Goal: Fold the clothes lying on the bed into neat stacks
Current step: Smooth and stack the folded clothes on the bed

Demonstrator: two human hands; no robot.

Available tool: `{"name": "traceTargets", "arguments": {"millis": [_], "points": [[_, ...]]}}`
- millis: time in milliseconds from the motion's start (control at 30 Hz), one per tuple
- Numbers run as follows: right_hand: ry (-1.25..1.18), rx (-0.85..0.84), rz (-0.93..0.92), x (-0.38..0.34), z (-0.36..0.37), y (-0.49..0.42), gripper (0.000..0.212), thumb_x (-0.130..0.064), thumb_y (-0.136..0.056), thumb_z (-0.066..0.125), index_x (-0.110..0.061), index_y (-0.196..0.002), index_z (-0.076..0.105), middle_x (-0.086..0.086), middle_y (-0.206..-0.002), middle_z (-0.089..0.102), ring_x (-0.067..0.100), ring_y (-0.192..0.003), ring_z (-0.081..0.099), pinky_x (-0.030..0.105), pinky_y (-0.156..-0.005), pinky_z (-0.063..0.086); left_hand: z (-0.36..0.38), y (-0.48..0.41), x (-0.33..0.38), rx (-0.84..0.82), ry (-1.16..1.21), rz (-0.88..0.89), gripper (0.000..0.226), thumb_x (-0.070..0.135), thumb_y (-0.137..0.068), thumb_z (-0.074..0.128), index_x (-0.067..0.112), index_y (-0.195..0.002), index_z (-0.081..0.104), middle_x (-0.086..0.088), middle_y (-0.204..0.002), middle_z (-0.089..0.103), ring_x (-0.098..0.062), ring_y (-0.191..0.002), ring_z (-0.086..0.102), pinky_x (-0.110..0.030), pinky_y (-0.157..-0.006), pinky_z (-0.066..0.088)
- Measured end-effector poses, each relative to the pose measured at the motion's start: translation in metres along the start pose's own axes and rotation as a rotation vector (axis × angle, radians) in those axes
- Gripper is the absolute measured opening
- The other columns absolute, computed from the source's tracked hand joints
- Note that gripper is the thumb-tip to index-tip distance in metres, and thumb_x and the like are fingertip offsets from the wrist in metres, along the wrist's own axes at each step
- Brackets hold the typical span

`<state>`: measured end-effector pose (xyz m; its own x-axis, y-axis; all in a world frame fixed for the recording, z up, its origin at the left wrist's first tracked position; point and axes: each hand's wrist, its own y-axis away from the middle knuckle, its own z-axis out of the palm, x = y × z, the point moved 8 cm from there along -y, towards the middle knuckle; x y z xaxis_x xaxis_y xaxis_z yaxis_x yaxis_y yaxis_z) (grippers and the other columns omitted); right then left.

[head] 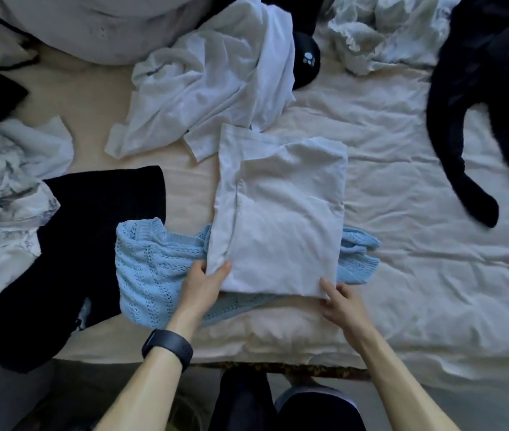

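A white garment, folded into a rough rectangle, lies in the middle of the bed on top of a light blue knitted sweater. My left hand grips the near left corner of the white garment, thumb on top and fingers under it. My right hand pinches the near right corner of the same garment. A black watch sits on my left wrist. The sweater sticks out to the left and right from under the white piece.
A crumpled white shirt lies behind the folded piece. Black clothing lies to the left and another black garment at the far right. Patterned bedding bunches at the left. The cream sheet spreads right.
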<state>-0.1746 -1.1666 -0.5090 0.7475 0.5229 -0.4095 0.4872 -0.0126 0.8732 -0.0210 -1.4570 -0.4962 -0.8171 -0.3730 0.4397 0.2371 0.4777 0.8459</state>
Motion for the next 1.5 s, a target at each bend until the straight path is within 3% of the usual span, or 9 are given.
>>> {"name": "traceTargets", "arguments": {"millis": [367, 533, 700, 833, 1000, 1200, 1300, 1367, 1500], "points": [[-0.233, 0.091, -0.31, -0.026, -0.065, 0.065, 0.01, -0.025, -0.101, 0.061, -0.017, -0.098, 0.056, 0.005, -0.101, 0.064, 0.018, -0.081, 0.068, 0.025, -0.065, 0.058, 0.021, 0.093, 0.004, 0.082, 0.283, 0.126, 0.004, 0.019, -0.095, 0.066, 0.015, -0.095, 0.067, 0.001, -0.093, 0.071, -0.016, -0.083, 0.067, -0.024, -0.061, 0.058], [-0.092, 0.126, -0.353, 0.02, -0.103, 0.123, 0.015, -0.031, -0.1, 0.062, -0.018, -0.095, 0.058, 0.003, -0.094, 0.067, 0.017, -0.079, 0.071, 0.044, -0.074, 0.058, 0.035, 0.168, -0.041, 0.104, 0.428, 0.09, 0.009, 0.012, -0.098, 0.06, 0.015, -0.093, 0.066, 0.001, -0.089, 0.072, -0.016, -0.08, 0.065, -0.028, -0.064, 0.056], [0.018, 0.12, -0.182, 0.097, -0.123, 0.138, 0.018, -0.032, -0.098, 0.061, -0.014, -0.096, 0.058, 0.009, -0.097, 0.067, 0.028, -0.088, 0.065, 0.043, -0.078, 0.052, 0.053, 0.203, -0.127, 0.109, 0.419, -0.052, 0.01, 0.012, -0.096, 0.063, 0.012, -0.103, 0.069, -0.01, -0.107, 0.074, -0.026, -0.097, 0.069, -0.046, -0.093, 0.054], [0.098, 0.002, -0.032, 0.129, -0.123, 0.121, 0.021, -0.019, -0.094, 0.063, -0.009, -0.107, 0.051, 0.012, -0.109, 0.062, 0.024, -0.085, 0.067, 0.044, -0.076, 0.061, 0.063, 0.204, -0.162, 0.115, 0.38, -0.2, 0.019, 0.008, -0.098, 0.057, 0.005, -0.117, 0.061, -0.011, -0.107, 0.068, -0.023, -0.088, 0.066, -0.034, -0.067, 0.058], [0.045, -0.062, -0.061, 0.086, -0.124, 0.114, 0.019, -0.007, -0.091, 0.057, -0.015, -0.108, 0.059, 0.006, -0.104, 0.065, 0.027, -0.083, 0.068, 0.031, -0.058, 0.056, 0.049, 0.202, -0.117, 0.131, 0.3, -0.044, 0.035, 0.003, -0.094, 0.055, 0.027, -0.12, 0.054, -0.005, -0.11, 0.062, -0.022, -0.083, 0.067, -0.033, -0.061, 0.055], [-0.159, -0.202, -0.079, -0.008, -0.108, 0.092, 0.018, 0.002, -0.094, 0.052, -0.006, -0.107, 0.061, 0.01, -0.099, 0.074, 0.024, -0.075, 0.074, 0.026, -0.065, 0.056, 0.042, 0.171, -0.028, -0.113, 0.397, 0.002, 0.013, 0.011, -0.097, 0.06, 0.012, -0.108, 0.066, -0.006, -0.1, 0.067, -0.016, -0.068, 0.069, -0.025, -0.065, 0.051], [0.118, -0.061, -0.264, -0.047, -0.101, 0.059, 0.007, -0.018, -0.097, 0.063, -0.016, -0.092, 0.066, 0.002, -0.082, 0.072, 0.017, -0.062, 0.063, 0.026, -0.058, 0.049, 0.032, 0.128, 0.01, -0.111, -0.001, 0.181, 0.018, 0.023, -0.091, 0.071, 0.016, -0.108, 0.068, -0.001, -0.098, 0.072, -0.015, -0.083, 0.069, -0.029, -0.072, 0.052], [0.304, 0.094, -0.368, -0.065, -0.096, 0.034, 0.025, -0.039, -0.096, 0.065, -0.02, -0.08, 0.064, -0.002, -0.077, 0.068, 0.019, -0.069, 0.06, 0.036, -0.067, 0.047, 0.023, 0.098, 0.033, 0.034, -0.335, 0.325, 0.016, 0.04, -0.093, 0.067, 0.025, -0.098, 0.069, 0.004, -0.093, 0.069, -0.014, -0.084, 0.065, -0.032, -0.07, 0.049], [0.377, 0.218, -0.444, -0.081, -0.074, -0.005, 0.027, -0.039, -0.102, 0.052, -0.018, -0.085, 0.054, 0.011, -0.092, 0.062, 0.035, -0.091, 0.06, 0.038, -0.076, 0.04, 0.032, 0.053, 0.049, 0.122, -0.362, 0.364, 0.032, 0.047, -0.098, 0.053, 0.02, -0.081, 0.051, 0.0, -0.083, 0.054, -0.018, -0.076, 0.053, -0.034, -0.065, 0.041]]}}
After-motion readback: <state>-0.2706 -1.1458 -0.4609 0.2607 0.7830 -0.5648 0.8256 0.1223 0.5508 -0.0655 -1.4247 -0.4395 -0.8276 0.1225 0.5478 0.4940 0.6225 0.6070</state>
